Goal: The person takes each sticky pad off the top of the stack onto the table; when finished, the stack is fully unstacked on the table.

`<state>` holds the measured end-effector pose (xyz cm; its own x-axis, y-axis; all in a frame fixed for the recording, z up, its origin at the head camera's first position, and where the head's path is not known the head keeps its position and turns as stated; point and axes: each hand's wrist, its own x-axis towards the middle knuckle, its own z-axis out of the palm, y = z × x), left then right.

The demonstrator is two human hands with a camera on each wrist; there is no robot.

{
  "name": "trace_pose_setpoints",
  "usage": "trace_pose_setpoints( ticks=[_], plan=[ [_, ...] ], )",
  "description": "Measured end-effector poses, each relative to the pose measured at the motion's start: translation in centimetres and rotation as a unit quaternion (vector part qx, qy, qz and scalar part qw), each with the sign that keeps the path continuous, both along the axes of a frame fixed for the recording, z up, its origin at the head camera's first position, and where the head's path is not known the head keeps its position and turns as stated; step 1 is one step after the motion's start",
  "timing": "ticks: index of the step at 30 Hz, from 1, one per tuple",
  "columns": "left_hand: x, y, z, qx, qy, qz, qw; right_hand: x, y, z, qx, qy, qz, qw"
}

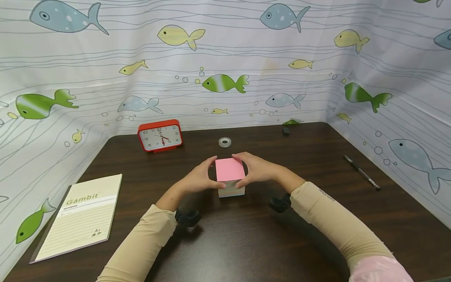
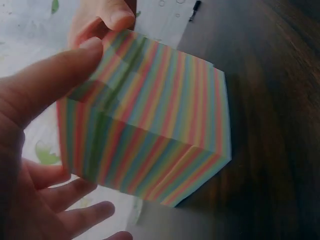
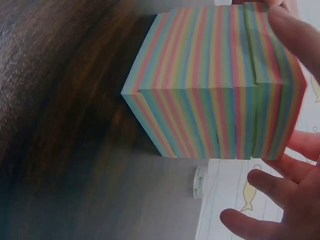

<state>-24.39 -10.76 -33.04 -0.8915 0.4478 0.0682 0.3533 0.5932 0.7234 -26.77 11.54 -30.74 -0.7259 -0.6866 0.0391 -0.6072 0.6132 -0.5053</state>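
A tall block of note paper (image 1: 230, 170) stands on the dark table in front of the person, with a pink top sheet. Its sides show pink, yellow, green and blue stripes in both wrist views, and some layers jut out slightly. The left hand (image 1: 198, 177) grips the upper part of the block from the left, thumb on the near face and forefinger toward the far edge. From the right side, the right hand (image 1: 260, 169) holds it the same way. The other fingers of the left hand (image 2: 35, 150) and right hand (image 3: 295, 185) are spread beside the block.
A red alarm clock (image 1: 161, 137) and a roll of tape (image 1: 224, 142) are at the back. On the left lies a notebook (image 1: 81, 215); on the right, a pen (image 1: 362, 172). A small dark block (image 1: 285, 131) sits near the fish-patterned curtain (image 1: 246, 51).
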Motion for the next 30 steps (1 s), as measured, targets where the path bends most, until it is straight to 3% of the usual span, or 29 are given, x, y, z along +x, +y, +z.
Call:
trace_pose_setpoints(
  ticks=[6, 14, 22, 30],
  plan=[
    [-0.6, 0.3, -0.6, 0.013, -0.013, 0.01, 0.9998, -0.2, -0.3, -0.5, 0.017, 0.017, -0.004, 1.0],
    [-1.0, 0.2, -0.9, 0.039, -0.018, -0.001, 0.9991, -0.6, -0.5, -0.3, 0.016, -0.003, -0.013, 1.0],
    [-1.1, 0.3, -1.0, 0.025, -0.007, 0.0, 0.9997, -0.4, -0.1, 0.3, 0.04, 0.001, -0.014, 0.999],
    [-1.0, 0.4, -0.9, 0.016, -0.008, 0.012, 0.9998, -0.4, 1.6, 0.6, 0.019, -0.002, -0.017, 1.0]
  ],
)
